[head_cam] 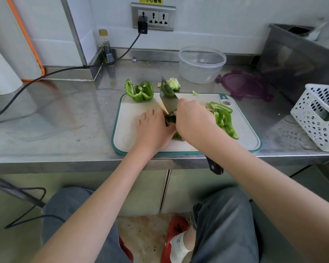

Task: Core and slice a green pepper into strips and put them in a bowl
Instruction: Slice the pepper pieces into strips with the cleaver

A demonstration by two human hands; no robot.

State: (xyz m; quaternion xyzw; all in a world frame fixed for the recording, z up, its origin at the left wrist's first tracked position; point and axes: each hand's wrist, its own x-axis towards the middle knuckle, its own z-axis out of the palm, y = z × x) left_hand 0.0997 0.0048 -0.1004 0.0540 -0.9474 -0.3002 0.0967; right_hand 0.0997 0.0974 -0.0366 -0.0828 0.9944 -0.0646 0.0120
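Pepper piece (170, 119) lay mid-board on the cutting board (133, 111), pinned by the left hand (153, 128) so it would not slide, while the right hand (193, 121) clenched the knife (168, 100); cut strips (224, 118) lay heaped at three o'clock, the bowl (201, 63) waiting at one.

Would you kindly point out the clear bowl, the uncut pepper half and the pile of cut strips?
clear bowl (201, 54): head view, far rim.
uncut pepper half (140, 92): head view, inner flesh.
pile of cut strips (224, 120): head view, middle strips.
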